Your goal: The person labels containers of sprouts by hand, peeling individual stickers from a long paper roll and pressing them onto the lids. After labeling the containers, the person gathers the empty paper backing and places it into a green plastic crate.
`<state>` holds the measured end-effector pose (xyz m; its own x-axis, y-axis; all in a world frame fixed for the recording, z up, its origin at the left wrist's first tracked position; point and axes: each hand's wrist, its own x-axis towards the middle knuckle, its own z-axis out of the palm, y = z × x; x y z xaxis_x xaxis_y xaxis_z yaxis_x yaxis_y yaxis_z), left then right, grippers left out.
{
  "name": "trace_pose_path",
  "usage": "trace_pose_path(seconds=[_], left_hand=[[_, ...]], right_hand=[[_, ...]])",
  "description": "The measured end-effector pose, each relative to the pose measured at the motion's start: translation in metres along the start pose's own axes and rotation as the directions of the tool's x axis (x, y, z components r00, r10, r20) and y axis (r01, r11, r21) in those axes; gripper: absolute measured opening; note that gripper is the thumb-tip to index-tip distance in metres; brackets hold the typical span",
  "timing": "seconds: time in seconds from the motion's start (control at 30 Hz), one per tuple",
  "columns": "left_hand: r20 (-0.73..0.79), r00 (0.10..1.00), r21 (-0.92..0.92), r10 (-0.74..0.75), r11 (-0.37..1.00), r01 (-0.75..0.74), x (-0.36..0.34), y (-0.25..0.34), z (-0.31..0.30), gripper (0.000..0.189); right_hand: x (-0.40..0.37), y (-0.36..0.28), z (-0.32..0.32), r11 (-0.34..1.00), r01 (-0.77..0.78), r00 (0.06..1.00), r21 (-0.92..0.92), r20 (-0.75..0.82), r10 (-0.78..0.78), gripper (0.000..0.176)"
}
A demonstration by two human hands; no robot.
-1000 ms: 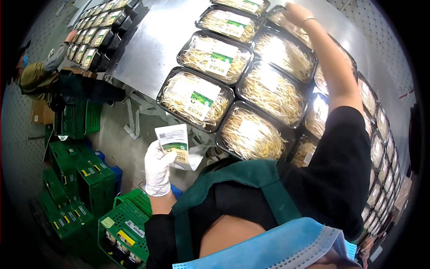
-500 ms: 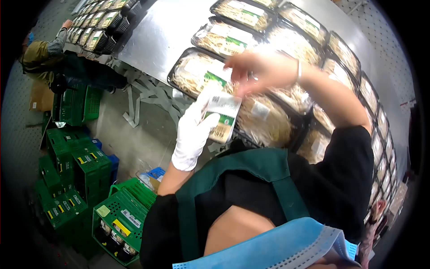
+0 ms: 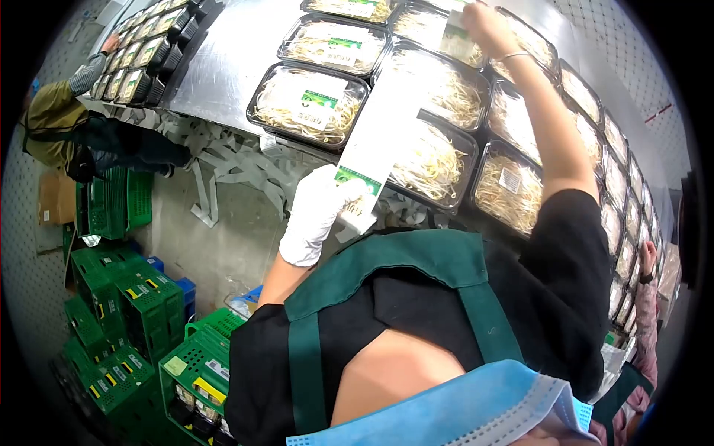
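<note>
I count my two hands, left hand (image 3: 316, 212) gloved and right hand (image 3: 483, 26) bare, one label strip (image 3: 372, 149), two co-workers (image 3: 52, 126), and over a dozen bean sprout trays (image 3: 282, 111).

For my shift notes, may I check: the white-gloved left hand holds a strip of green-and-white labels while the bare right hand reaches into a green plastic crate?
No: the head view shows the bare right hand reaching to a black, film-sealed tray of bean sprouts. The white-gloved left hand does hold the strip of green-and-white labels.
</note>
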<state>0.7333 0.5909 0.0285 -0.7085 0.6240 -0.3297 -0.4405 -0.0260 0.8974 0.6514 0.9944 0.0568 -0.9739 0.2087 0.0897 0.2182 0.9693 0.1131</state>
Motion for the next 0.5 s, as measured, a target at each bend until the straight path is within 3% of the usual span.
trace_pose_path(seconds=[0.07,0.1,0.13,0.2,0.23,0.27,0.33,0.4,0.43,0.5], left_hand=[[-0.105,0.992,0.096,0.065,0.994,-0.055,-0.006,-0.009,-0.007,0.016],[-0.108,0.992,0.104,0.07,0.993,-0.059,-0.01,-0.008,-0.009,0.019],[-0.114,0.991,0.103,0.063,0.993,-0.051,-0.013,-0.007,-0.008,0.019],[-0.13,0.985,-0.059,0.112,0.991,-0.12,-0.015,-0.009,-0.003,0.023],[-0.09,0.987,-0.013,0.136,0.99,-0.138,-0.014,-0.01,-0.002,0.026],[-0.089,0.987,-0.018,0.131,0.991,-0.133,-0.013,-0.012,0.0,0.026],[-0.057,0.977,0.098,0.207,0.975,-0.201,-0.015,-0.016,0.004,0.025],[-0.029,0.983,0.067,0.18,0.982,-0.178,-0.024,-0.016,0.008,0.02],[-0.009,0.991,0.048,0.131,0.99,-0.131,-0.031,-0.015,0.006,0.019],[0.033,0.996,0.104,0.08,0.991,-0.083,-0.039,-0.006,-0.003,0.02]], right_hand=[[-0.014,-0.003,0.044,0.976,0.061,0.941,-0.208,-0.316,-0.126,0.033],[-0.017,-0.009,0.04,0.969,-0.151,0.983,-0.194,-0.131,0.127,0.043],[-0.026,-0.013,0.038,0.951,-0.17,0.941,-0.26,-0.33,0.078,0.05],[-0.048,-0.033,0.014,0.993,0.027,0.915,-0.118,-0.397,-0.072,0.051],[-0.071,-0.063,-0.011,0.964,0.172,0.941,0.203,-0.324,-0.099,0.051],[-0.101,-0.1,-0.036,0.818,0.27,0.953,0.508,-0.259,-0.154,0.051],[-0.158,-0.157,-0.069,0.67,0.549,0.832,0.5,-0.408,-0.376,0.045],[-0.177,-0.18,-0.067,0.678,0.485,0.873,0.552,-0.262,-0.411,0.042],[-0.179,-0.183,-0.071,0.626,0.313,0.921,0.714,-0.067,-0.383,0.036],[-0.191,-0.188,-0.083,0.58,0.317,0.914,0.751,-0.078,-0.398,0.024]])
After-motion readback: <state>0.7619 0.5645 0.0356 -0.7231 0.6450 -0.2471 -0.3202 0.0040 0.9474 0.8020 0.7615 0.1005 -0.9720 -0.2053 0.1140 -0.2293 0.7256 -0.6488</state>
